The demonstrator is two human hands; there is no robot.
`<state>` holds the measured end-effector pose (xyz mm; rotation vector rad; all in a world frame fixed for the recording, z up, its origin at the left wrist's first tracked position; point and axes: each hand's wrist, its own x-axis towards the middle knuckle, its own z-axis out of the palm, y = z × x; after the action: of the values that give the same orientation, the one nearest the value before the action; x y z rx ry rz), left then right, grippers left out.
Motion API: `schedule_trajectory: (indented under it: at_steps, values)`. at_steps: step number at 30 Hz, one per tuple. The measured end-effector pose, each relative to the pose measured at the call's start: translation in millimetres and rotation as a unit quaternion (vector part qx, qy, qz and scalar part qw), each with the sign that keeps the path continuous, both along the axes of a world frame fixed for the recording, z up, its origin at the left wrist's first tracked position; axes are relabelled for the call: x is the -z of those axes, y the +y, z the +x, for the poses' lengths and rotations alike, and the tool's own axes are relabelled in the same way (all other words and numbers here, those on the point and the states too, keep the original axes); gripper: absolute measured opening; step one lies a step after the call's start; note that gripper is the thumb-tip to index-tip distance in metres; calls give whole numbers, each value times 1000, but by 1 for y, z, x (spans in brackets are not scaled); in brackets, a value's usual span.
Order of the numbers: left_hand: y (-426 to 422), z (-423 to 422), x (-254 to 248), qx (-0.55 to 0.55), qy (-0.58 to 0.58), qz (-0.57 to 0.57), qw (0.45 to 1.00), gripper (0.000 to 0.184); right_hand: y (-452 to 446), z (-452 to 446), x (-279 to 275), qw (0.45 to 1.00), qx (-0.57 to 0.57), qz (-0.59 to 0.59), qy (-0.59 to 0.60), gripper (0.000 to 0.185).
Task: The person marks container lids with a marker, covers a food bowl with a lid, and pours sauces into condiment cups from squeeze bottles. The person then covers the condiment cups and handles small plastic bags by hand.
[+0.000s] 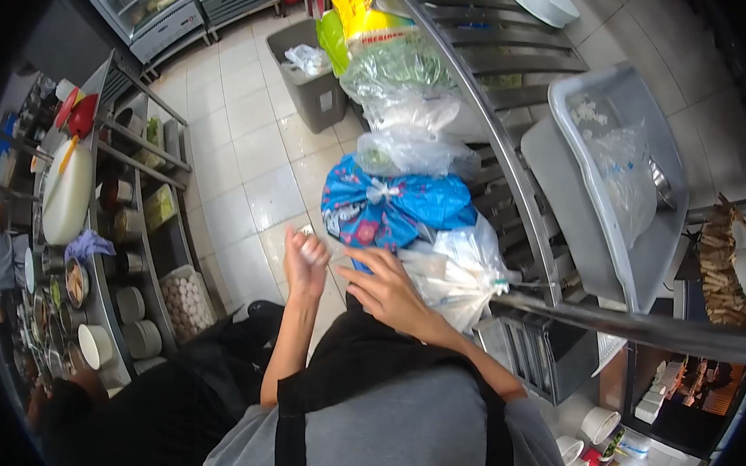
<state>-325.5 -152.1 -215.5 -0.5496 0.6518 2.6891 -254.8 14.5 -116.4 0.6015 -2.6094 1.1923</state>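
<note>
My left hand point(305, 263) is raised in front of my apron, its fingers curled closed around something pale that I cannot make out. Just right of it, my right hand point(384, 289) has its fingers spread and holds nothing visible. Beyond my hands, a blue patterned bag point(392, 204) with a tied top lies on the slatted metal rack point(514, 165). A knotted clear bag with white contents point(456, 276) is close to the right hand. Farther along lie clear bags with greens point(400, 68) and a yellow bag point(365, 15).
A grey tub point(566, 151) holding a clear bag stands on the right. Beyond the rack is a grey bin point(313, 101). On the left, a metal counter carries a white board point(66, 193), with a crate of eggs point(185, 303) below. Another person's dark clothing point(166, 408) is at lower left.
</note>
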Motion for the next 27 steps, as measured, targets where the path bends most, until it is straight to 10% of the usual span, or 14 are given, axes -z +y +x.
schedule_trajectory:
  at_steps: [8, 10, 11, 14, 16, 18, 22, 24, 27]
  values:
    - [-61, -14, 174, 79, -341, -115, 930, 30, 51, 44, 47, 967, 97, -78, -222, 35]
    - [-73, -87, 260, 50, -271, -67, 959, 27, 57, 64, 66, 960, 128, -92, -230, 35]
    - [-52, -134, 216, 13, -257, -205, 944, 27, 60, 71, 72, 956, 143, -98, -235, 35]
    - [-48, -323, 198, 71, -16, -109, 991, 57, 62, 83, 64, 934, 187, -128, -276, 34]
    - [-11, -381, 73, 11, -48, -108, 993, 109, 69, 87, 68, 942, 192, -106, -254, 34]
    - [1, -419, 49, 65, -69, -203, 975, 105, 69, 88, 66, 942, 211, -88, -245, 33]
    - [1, -453, 147, 179, 6, -284, 942, 93, 70, 91, 58, 930, 266, -89, -239, 31]
    - [11, -375, 122, 182, -4, -496, 849, 87, 70, 95, 55, 924, 282, -104, -236, 30]
    - [-43, -323, 260, 200, 59, -633, 745, 72, 74, 113, 72, 925, 258, -109, -256, 28]
